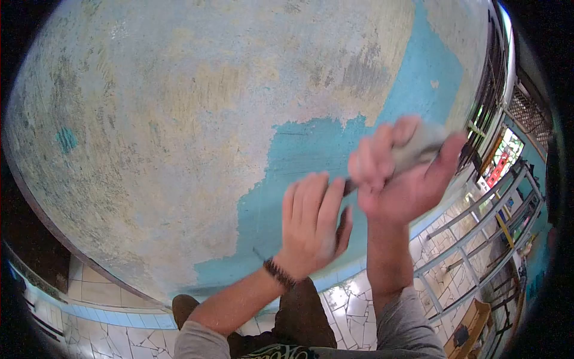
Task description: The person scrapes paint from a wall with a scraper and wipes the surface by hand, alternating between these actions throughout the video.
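Note:
A wall [179,119] with worn, patchy paint and a turquoise area [311,149] fills most of the head view. My right hand [406,170] is raised in front of the turquoise part, its fingers curled round a pale, blurred object [421,143] that I cannot make out. Lower and to the left, my left hand [314,218] is held with its back to me, fingers stretched upward. A thin dark piece [351,187] shows between the two hands, beside the left fingertips; what it belongs to is unclear.
Below the wall lies a floor of irregular pale tiles [353,311]. Metal rails like a ladder or scaffold [466,257] stand at the right. A wooden box [472,326] is at the lower right, and a window grille [493,78] is at the upper right.

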Available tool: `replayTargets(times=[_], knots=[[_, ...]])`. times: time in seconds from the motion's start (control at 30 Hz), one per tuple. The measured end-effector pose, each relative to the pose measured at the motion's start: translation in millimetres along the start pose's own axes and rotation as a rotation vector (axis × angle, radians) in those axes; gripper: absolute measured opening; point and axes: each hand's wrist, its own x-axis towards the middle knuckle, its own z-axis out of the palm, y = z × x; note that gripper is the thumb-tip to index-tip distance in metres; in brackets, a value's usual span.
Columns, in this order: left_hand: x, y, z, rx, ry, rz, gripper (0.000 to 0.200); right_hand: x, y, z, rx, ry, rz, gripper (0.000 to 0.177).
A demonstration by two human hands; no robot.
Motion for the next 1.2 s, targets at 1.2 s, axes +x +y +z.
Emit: replayTargets(times=[1.2], knots=[[122,-55,43,0.061,0.508,0.194,0.022,100,-37,15,-0.16,-0.402,0.17,0.032]])
